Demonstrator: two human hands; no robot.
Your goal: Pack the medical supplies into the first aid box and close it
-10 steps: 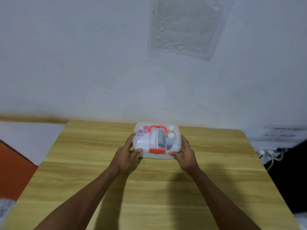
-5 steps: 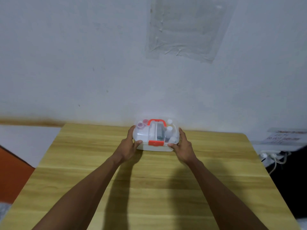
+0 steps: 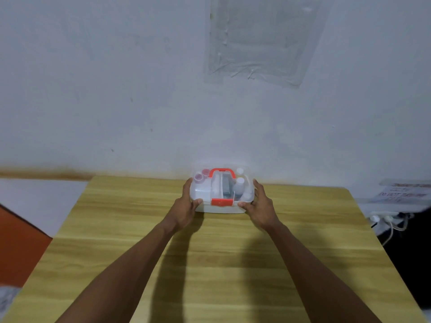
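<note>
Two hands hold the first aid box [image 3: 221,191], one at each end. On the left hand [image 3: 183,208], the fingers [image 3: 188,185] are moderately spread and lie up along the left end wall of the box, and the thumb [image 3: 197,202] presses on the front left corner of the lid [image 3: 203,192]. On the right hand [image 3: 262,207], the fingers [image 3: 258,186] lie up along the right end wall in the same way, and the thumb [image 3: 242,204] presses on the front right corner. Each hand thus grips the box between thumb and fingers. Both forearms are bare, reach forward from the lower edge of the view and converge on the box, with the wrists straight and low over the bench [image 3: 210,264]. The box stands at the far middle of the bench, close to the wall [image 3: 116,89]. The clear lid is down on the white base. The red latch [image 3: 222,202] sits at the centre of the front edge, between the two thumbs, and the red handle [image 3: 222,171] lies flat on the lid. Through the lid, two pink-capped pots [image 3: 201,176] show in the left compartment and white bottles [image 3: 239,184] in the right compartment. Whether the latch is fully engaged cannot be determined. A power strip [image 3: 382,216] with plugs lies off the right edge of the bench.
</note>
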